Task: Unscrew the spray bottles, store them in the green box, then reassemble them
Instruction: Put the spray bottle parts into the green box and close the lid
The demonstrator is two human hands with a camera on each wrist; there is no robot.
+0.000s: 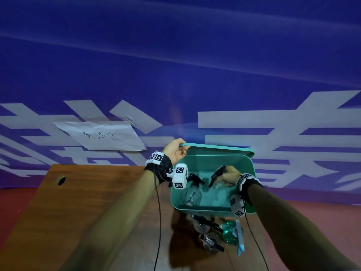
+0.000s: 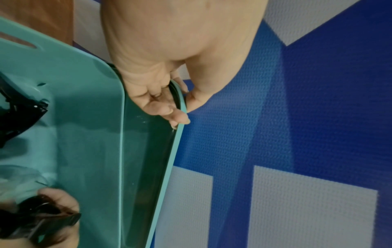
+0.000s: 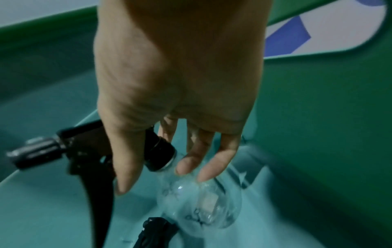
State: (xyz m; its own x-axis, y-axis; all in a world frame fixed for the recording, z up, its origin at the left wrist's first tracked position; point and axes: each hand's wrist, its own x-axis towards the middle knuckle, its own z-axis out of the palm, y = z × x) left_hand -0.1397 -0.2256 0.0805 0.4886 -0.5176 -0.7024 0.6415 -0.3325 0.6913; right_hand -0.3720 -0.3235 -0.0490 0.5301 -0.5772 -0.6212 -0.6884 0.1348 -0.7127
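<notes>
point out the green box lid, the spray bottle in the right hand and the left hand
green box lid [image 1: 218, 148], head view, its raised front edge
spray bottle [image 3: 199, 201], right wrist view, its clear round body
left hand [image 1: 175, 150], head view, the back of the hand

One green box [image 1: 203, 209] with one raised lid [image 1: 218, 148]. Two clear spray bottles [image 1: 192, 194] [image 1: 219, 185] inside it, three more bottles [image 1: 202, 224] [image 1: 211, 244] [image 1: 230, 232] on the table [image 1: 78, 202]. One paper note [image 1: 103, 135].
</notes>
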